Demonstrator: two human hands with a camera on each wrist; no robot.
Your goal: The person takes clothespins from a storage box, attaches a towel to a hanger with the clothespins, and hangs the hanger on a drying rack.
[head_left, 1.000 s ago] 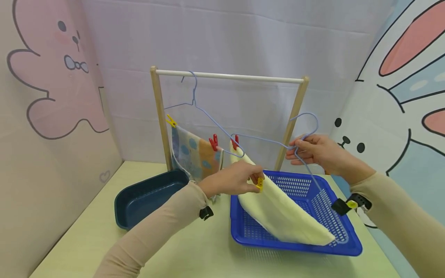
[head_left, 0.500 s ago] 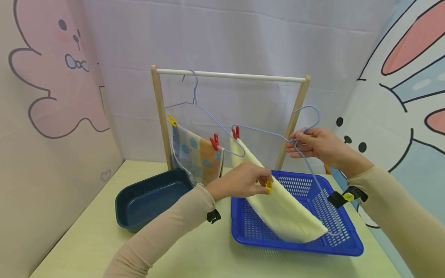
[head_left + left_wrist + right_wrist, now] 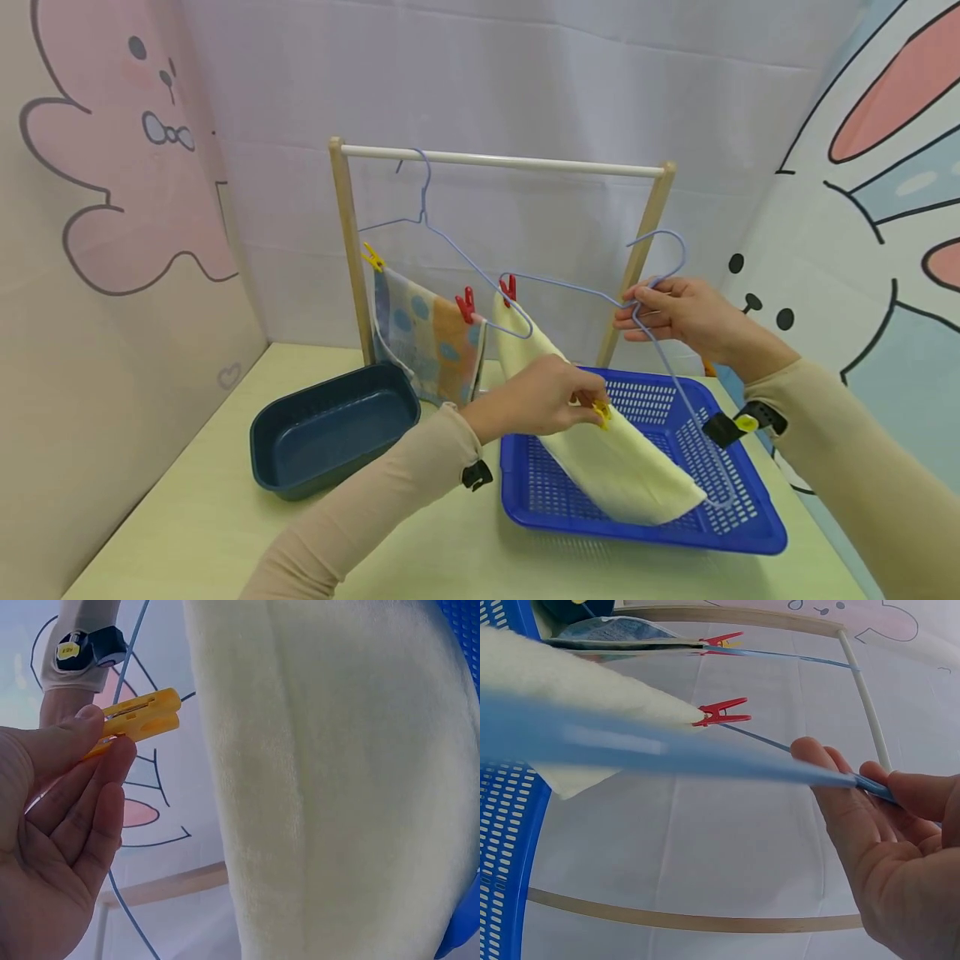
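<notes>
My right hand point(image 3: 693, 321) pinches a light blue wire hanger point(image 3: 570, 287) just below its hook, in front of the rack's right post. A pale yellow towel point(image 3: 622, 475) drapes over this hanger, slanting down to the right above the basket. One red clothespin point(image 3: 507, 289) grips the towel's upper left corner. Between thumb and fingers my left hand point(image 3: 551, 400) pinches a yellow clothespin point(image 3: 146, 716), close in front of the towel in the head view. The left wrist view shows the clothespin apart from the towel's edge.
A blue mesh basket point(image 3: 525, 512) sits below the towel. On the wood-and-white rack point(image 3: 495, 160) hangs another hanger point(image 3: 465, 254) with a patterned cloth point(image 3: 423, 333), held by a yellow clothespin point(image 3: 372, 257) and a red clothespin point(image 3: 466, 306). A dark teal basin point(image 3: 300, 483) stands at left.
My left hand has moved right and slightly down along the towel with the yellow clothespin. My right hand has lifted the hanger a little, and the towel's lower right end has shifted left.
</notes>
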